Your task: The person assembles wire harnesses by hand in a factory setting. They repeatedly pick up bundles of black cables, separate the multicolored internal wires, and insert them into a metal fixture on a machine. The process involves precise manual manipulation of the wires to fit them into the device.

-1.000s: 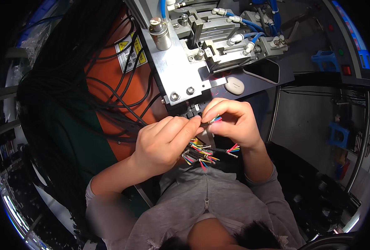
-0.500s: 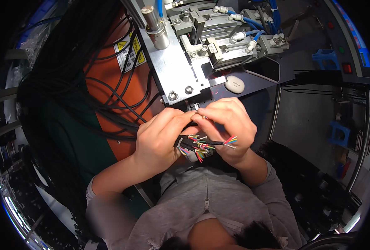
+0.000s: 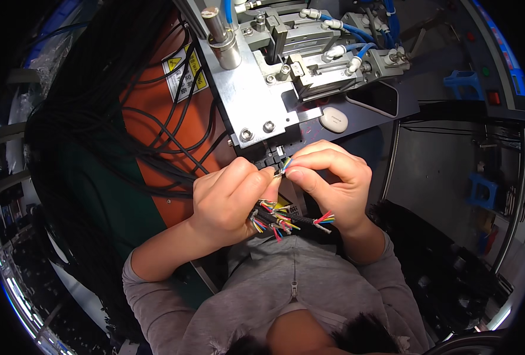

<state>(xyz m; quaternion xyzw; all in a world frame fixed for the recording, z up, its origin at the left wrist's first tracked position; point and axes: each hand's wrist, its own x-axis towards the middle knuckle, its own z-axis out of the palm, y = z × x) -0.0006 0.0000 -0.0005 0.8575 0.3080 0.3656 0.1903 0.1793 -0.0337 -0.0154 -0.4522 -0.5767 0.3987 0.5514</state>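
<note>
My left hand [image 3: 228,198] is closed round several black cables. Their stripped ends [image 3: 274,220] poke out below the fingers, with thin red, yellow, green, blue and white wires fanned out. Between its thumb and forefinger one cable end is held up. My right hand [image 3: 339,180] pinches at the coloured wires [image 3: 286,164] of that end, thumb and forefinger meeting beside them. Both hands are just in front of the metal fixture [image 3: 247,100]; a small black block [image 3: 269,160] shows behind the fingertips.
Pneumatic cylinders with blue hoses [image 3: 363,56] fill the back of the machine. On its dark bench lie a white oval case [image 3: 333,119] and a phone [image 3: 373,97]. More black cables [image 3: 162,139] run across the orange panel [image 3: 141,127] at left. Blue stools [image 3: 482,190] stand at far right.
My right hand has shifted slightly right, and the coloured wires between the fingertips now show. The hanging cable ends have moved a little downward. My left hand stays nearly in place.
</note>
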